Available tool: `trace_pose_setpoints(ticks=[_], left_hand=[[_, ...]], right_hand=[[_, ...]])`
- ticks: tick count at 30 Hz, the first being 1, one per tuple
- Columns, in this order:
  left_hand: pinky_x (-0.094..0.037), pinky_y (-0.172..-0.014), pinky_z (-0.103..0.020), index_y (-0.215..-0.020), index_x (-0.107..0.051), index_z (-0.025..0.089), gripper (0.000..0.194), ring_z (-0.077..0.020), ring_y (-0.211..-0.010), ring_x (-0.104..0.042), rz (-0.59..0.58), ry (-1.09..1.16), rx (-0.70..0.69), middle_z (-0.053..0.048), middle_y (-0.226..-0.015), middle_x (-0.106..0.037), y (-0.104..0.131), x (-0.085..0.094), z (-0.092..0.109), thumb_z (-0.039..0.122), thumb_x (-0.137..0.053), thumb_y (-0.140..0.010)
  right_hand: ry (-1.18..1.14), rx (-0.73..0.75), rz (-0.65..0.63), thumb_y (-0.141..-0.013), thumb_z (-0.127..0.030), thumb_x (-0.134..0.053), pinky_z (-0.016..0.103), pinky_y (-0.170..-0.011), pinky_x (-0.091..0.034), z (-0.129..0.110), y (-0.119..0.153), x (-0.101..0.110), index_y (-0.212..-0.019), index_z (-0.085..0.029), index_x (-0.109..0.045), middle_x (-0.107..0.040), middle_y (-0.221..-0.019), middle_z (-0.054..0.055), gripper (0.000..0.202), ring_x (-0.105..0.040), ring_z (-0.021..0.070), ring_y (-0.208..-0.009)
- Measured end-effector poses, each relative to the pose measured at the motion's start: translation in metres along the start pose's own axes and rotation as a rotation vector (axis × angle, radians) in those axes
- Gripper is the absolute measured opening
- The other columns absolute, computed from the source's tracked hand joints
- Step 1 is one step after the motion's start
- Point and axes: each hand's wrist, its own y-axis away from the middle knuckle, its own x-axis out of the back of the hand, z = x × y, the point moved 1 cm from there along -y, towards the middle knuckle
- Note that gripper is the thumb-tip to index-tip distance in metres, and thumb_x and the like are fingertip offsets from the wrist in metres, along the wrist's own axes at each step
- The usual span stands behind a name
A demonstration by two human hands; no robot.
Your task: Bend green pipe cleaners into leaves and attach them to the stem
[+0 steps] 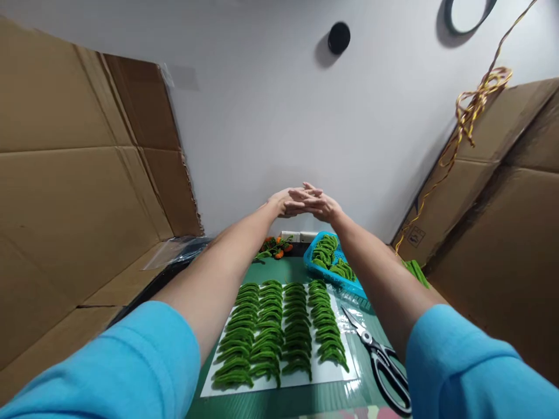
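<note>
Both my arms stretch forward above the table, and the hands meet in front of the wall. My left hand [286,202] and my right hand [321,205] overlap, fingers extended and crossing, with no object visible between them. Below lies a white sheet [318,377] bearing several green curved pieces in several columns [266,337]. Black-handled scissors [365,337] rest to the right of the sheet, blades pointing away from me. Beyond them, a blue basket [309,263] holds more green pieces [324,250].
Orange and green items [279,247] sit at the back of the green table [283,270]. Cardboard panels stand at left [65,192] and right [502,221]. Yellow-red cord [469,116] hangs at the right. Clear plastic [174,251] lies at the left.
</note>
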Motion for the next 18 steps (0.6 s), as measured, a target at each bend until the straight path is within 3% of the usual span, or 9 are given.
trace_pose_setpoints(ticks=[4,9,14,18], left_hand=[[0.002,-0.134,-0.051,-0.151,-0.060,0.028,0.079,-0.0277,-0.166,-0.013,-0.004,-0.193,-0.009,0.002,-0.171,-0.042,-0.009,0.005,-0.006,0.015,-0.051,-0.074],[0.004,-0.134,-0.052,-0.157,-0.053,0.027,0.086,-0.0277,-0.167,-0.007,0.011,-0.345,-0.013,0.004,-0.175,-0.032,-0.009,0.014,-0.008,0.015,-0.050,-0.072],[0.006,-0.133,-0.054,-0.159,-0.052,0.027,0.086,-0.0276,-0.167,0.000,-0.023,-0.411,0.022,0.006,-0.177,-0.028,-0.002,0.011,-0.012,0.019,-0.051,-0.073],[0.005,-0.135,-0.053,-0.159,-0.051,0.031,0.083,-0.0284,-0.167,-0.002,-0.018,-0.388,0.045,0.009,-0.177,-0.027,0.006,0.011,-0.017,0.021,-0.052,-0.077]], right_hand=[[-0.035,0.007,0.008,-0.084,0.002,-0.044,0.068,-0.132,0.003,0.016,0.002,0.005,-0.156,-0.041,-0.052,-0.027,-0.177,-0.010,0.084,-0.010,0.0291,-0.167],[-0.046,0.024,0.056,-0.084,-0.001,-0.043,0.067,-0.130,0.004,0.026,-0.005,0.012,-0.152,-0.030,-0.057,-0.038,-0.172,-0.003,0.075,-0.012,0.0282,-0.166],[-0.079,0.057,0.131,-0.084,-0.004,-0.039,0.066,-0.128,0.000,0.023,-0.017,0.010,-0.135,-0.026,-0.070,-0.058,-0.158,-0.004,0.063,-0.019,0.0267,-0.164],[-0.121,0.052,0.135,-0.083,-0.005,-0.039,0.069,-0.126,0.002,0.016,-0.022,0.016,-0.135,-0.025,-0.071,-0.058,-0.157,-0.005,0.063,-0.016,0.0282,-0.165]])
